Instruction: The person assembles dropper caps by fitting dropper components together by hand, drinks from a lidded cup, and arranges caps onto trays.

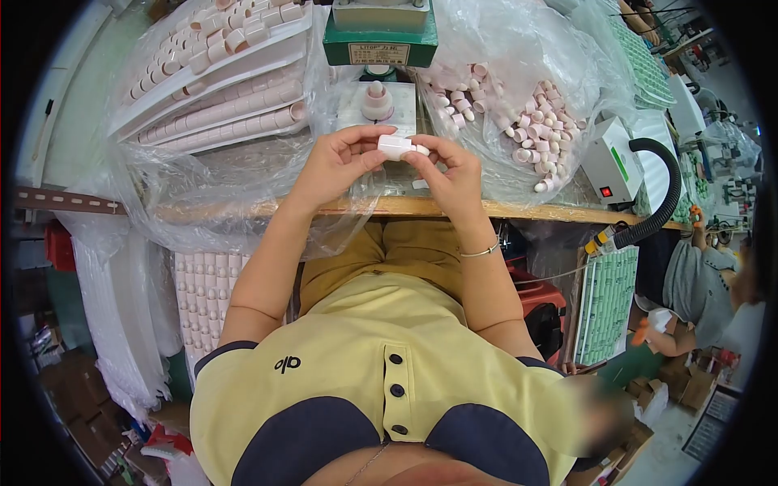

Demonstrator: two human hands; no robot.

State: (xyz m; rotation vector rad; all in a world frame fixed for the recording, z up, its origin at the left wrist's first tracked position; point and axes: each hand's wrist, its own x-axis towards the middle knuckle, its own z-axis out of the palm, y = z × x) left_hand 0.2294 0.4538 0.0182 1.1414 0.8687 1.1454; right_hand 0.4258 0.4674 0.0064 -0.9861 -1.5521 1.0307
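Observation:
My left hand (pixel 339 164) pinches a short white plastic cylinder (pixel 395 147) between thumb and fingers, just in front of a bench press. The fingers of my right hand (pixel 450 175) close on a narrower pale piece with a rounded tip (pixel 421 151) at the cylinder's right end. The two pieces touch; I cannot tell how far one sits inside the other. Behind my hands, a pale pink stepped part (pixel 376 103) stands upright on the press's metal base (pixel 405 119). Above it hangs the green press head (pixel 381 50) with a label.
Rows of pale pink collars (pixel 219 105) lie in white trays at left. Loose small parts (pixel 545 134) are heaped on plastic sheeting at right. Beyond them stands a white box (pixel 612 162) with a red switch and black hose (pixel 671 174). A co-worker's arm (pixel 677 340) shows at far right.

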